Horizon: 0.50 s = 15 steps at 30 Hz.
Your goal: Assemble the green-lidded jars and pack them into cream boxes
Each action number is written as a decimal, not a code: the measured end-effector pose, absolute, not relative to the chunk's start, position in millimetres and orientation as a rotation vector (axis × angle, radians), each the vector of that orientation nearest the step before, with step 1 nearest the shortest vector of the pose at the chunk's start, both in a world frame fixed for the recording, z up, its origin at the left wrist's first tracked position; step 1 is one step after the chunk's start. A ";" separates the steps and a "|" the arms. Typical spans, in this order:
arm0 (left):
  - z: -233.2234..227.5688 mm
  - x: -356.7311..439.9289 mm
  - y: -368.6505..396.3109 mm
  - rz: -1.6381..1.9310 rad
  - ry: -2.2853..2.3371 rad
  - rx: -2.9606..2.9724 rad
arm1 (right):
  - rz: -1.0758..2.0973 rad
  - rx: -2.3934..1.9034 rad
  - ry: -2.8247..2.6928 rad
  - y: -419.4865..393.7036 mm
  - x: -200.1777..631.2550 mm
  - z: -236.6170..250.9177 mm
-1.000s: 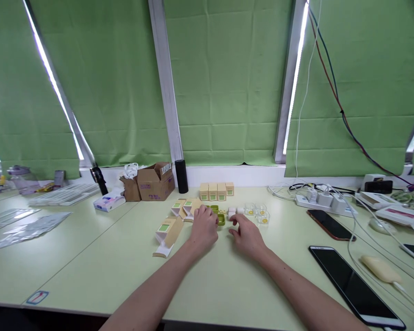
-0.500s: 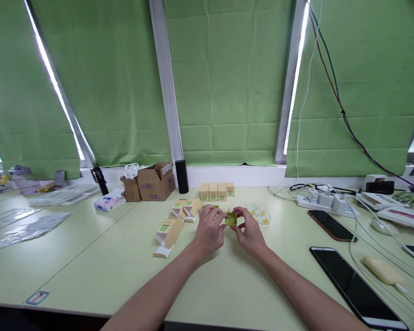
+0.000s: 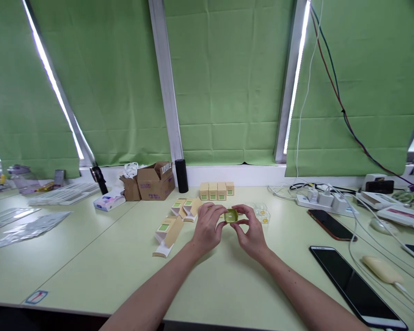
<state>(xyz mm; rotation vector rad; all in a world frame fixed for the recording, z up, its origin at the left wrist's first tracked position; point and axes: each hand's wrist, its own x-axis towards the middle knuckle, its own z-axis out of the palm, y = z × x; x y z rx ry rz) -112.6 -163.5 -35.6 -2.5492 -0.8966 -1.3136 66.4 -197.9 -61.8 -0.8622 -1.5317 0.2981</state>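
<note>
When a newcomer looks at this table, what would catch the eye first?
Wide green blinds fill most of the upper view. Below them, over the pale table, the bare left hand and right hand hold a small open green container. At lower right lies a large rectangular phone with a black screen.

No wording or number is sharp enough to read; the brown carton (image 3: 157, 187) bears purple print along its side, letters blurred, and a pale label (image 3: 166, 168) near its top, too small to read; the 3 opened small boxes (image 3: 172, 228) carry green square labels; so do the small boxes (image 3: 213, 191) at the back; the white packet (image 3: 109, 202) has purple printing, illegible; the flat white box (image 3: 402, 216) shows a red band; a blue-edged sticker (image 3: 36, 297) on the table's near edge has a red mark, form unclear.
</note>
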 end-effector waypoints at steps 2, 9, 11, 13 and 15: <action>-35.4 -113.0 -163.3 -1.304 -0.910 -2.541 | 0.308 -0.867 -1.526 -198.6 66.9 -61.0; -34.4 -112.0 -162.1 -1.373 -0.912 -2.515 | 0.320 -0.851 -1.548 -199.6 70.2 -59.1; -34.6 -111.1 -160.7 -1.432 -0.912 -2.513 | 0.320 -0.836 -1.556 -199.5 70.1 -59.2; -35.4 -110.2 -158.8 -1.489 -0.930 -2.522 | 0.318 -0.827 -1.562 -198.9 69.7 -59.9; -37.0 -109.4 -156.7 -1.538 -0.970 -2.541 | 0.307 -0.830 -1.563 -197.9 69.6 -61.3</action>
